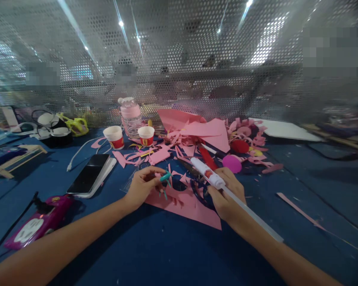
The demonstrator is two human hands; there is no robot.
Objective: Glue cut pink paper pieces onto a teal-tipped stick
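My right hand (228,194) is closed around a white hot glue gun (204,171), and a long translucent glue stick (253,220) sticks out of its back end toward me. Between the fingertips of my left hand (141,186) is a small teal piece (165,177) with thin, drooping strips and a bit of pink beside it; its kind is unclear. Beneath both hands lies a pink paper sheet (193,210) with cut-out edges. Dark scissor handles (198,192) rest on it, close to my right hand, which partly hides them.
Pink paper scraps (161,155) pile up at the back beside two paper cups (146,137) and a clear bottle (131,119). To the left lie a phone (89,173) and a magenta power strip (40,222) with a cord. A perforated metal screen (179,79) stands behind.
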